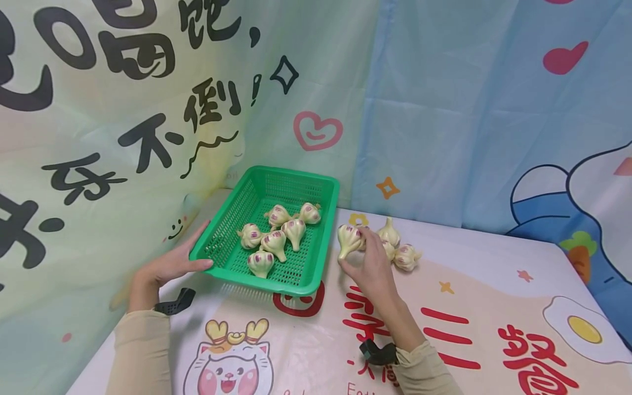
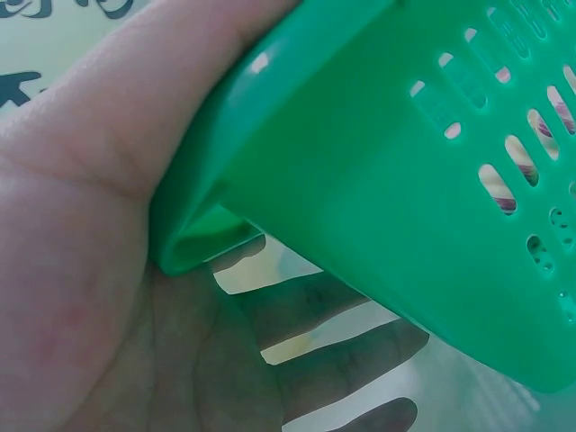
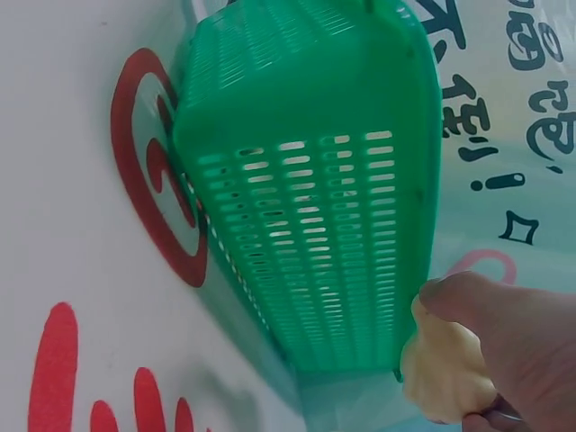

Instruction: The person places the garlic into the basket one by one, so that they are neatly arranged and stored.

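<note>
My left hand (image 1: 170,264) holds the near left corner of a green plastic basket (image 1: 323,255). In the left wrist view the thumb lies over the basket's rim (image 2: 202,193), with the other fingers (image 2: 351,355) stretched out below it. Several garlic bulbs (image 1: 260,263) with purple marks lie inside the basket. Just right of the basket, my right hand (image 1: 372,274) pinches a garlic bulb (image 1: 348,239) between thumb and fingers. The right wrist view shows this bulb (image 3: 445,373) beside the basket's outer wall, partly covered by the hand.
Several more garlic bulbs (image 1: 407,258) lie on the table behind and right of my right hand, some partly hidden by it. A printed cloth (image 1: 474,285) covers the table. Printed curtains (image 1: 419,120) hang along the back and left sides, close to the basket.
</note>
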Demonstrator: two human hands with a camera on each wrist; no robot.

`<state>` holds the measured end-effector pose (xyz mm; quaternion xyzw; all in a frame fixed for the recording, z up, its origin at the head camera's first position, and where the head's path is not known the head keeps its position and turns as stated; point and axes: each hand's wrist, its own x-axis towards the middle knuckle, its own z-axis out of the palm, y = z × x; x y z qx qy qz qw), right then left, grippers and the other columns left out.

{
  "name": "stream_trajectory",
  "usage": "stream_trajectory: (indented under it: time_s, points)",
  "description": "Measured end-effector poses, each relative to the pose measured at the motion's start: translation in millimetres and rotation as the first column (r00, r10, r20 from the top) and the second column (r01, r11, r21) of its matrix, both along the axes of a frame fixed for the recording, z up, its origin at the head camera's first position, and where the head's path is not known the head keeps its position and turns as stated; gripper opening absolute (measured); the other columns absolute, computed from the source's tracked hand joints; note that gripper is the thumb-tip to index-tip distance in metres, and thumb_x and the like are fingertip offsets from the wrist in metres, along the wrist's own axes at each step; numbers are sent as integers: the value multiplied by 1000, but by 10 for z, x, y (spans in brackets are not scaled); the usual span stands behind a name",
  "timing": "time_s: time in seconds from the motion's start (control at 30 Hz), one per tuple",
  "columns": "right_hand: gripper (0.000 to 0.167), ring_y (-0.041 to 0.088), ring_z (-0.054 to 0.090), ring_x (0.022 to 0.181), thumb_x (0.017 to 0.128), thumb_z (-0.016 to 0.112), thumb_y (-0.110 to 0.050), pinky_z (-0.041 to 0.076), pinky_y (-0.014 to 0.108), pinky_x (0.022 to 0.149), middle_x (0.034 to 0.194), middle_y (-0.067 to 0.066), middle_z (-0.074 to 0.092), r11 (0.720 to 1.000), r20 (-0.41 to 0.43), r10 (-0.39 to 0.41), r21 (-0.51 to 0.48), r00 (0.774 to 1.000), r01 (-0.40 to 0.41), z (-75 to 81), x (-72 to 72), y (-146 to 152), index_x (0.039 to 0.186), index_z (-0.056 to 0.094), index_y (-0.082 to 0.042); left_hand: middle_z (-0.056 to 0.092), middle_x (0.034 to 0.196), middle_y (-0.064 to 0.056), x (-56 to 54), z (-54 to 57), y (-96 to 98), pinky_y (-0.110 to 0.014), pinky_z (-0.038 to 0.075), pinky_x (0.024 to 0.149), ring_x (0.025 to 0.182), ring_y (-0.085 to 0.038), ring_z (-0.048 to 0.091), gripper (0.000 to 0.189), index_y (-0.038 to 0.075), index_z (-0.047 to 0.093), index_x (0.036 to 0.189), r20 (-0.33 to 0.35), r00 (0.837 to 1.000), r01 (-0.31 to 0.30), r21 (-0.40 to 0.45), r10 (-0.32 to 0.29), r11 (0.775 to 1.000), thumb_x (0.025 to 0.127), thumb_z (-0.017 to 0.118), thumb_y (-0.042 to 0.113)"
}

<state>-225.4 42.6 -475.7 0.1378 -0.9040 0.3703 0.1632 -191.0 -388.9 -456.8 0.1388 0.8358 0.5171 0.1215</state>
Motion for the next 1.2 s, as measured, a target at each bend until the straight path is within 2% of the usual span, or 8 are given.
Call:
stream_trajectory:
  time_s: [0.47,0.67,0.93,1.2]
  points:
    - [77,24,50,112,74,81,-23,50,42,92,131,10,46,998,-6,24,-60,1000,-24,158,145,-84,137,39,-9,16,152,-18,-5,7,7,-10,33,93,120,-19,40,99,30,-8,153,-8,1000,11,16,-11,1000,87,66,19]
    - [77,22,45,119,75,80,-23,48,40,95,134,9,43,996,-14,53,-66,999,-53,183,180,-114,137,38,-10,16,152,-18,-6,-2,2,-10,33,94,122,-19,40,99,30,-8,153,-5,1000,9,17,-9,1000,87,66,19]
    - [74,21,45,120,74,81,-18,47,40,97,130,9,44,986,-90,130,-88,987,-138,190,218,-168,134,40,-6,10,155,-15,-14,-14,-7,-9,30,93,128,-26,30,99,33,-7,152,-14,1000,-1,-11,1,1000,88,66,20]
    - [73,22,48,118,72,83,-21,46,37,97,129,10,46,983,-130,165,-59,978,-174,166,243,-212,131,43,-4,15,153,-17,-28,-31,-20,-10,32,94,125,-21,36,98,35,-6,152,-26,1000,11,-6,-12,1000,88,66,19]
